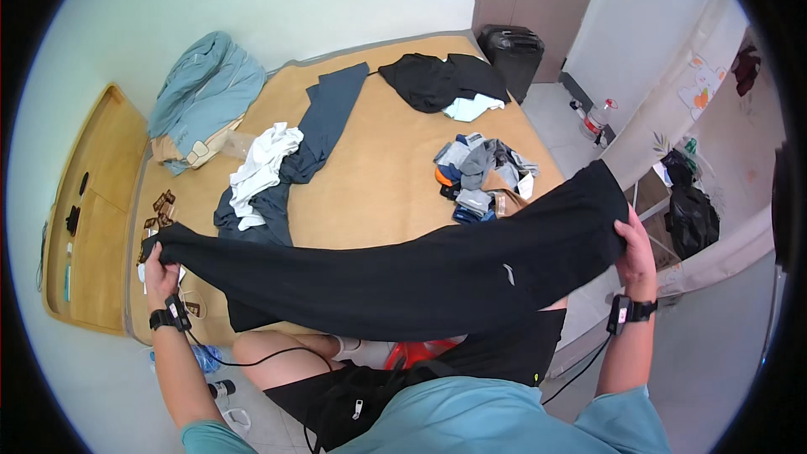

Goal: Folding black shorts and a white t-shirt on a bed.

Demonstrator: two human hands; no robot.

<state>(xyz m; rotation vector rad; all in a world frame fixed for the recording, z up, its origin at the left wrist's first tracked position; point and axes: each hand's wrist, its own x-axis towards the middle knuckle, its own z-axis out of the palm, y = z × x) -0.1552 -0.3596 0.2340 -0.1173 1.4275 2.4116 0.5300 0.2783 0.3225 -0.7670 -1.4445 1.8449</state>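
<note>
A pair of black trousers (391, 284) stretches sideways in front of me, folded lengthwise, with a small light logo towards its right part. My left hand (162, 271) grips the narrow end at the left. At the right, my right hand (633, 249) holds the wider end, fingers hidden behind the cloth. The middle sags above my lap. Beyond it on the bed (372, 189) lie dark grey trousers (331, 107) with a crumpled white garment (265, 170) on top. A pile of socks and small garments (485, 170) is farther right.
Black clothing (441, 82) lies at the bed's far side near a black suitcase (514, 57). A blue quilt (208, 94) is heaped by the wooden headboard (101, 227). A printed curtain (681, 101) hangs at the right. Cables run from both wrist straps.
</note>
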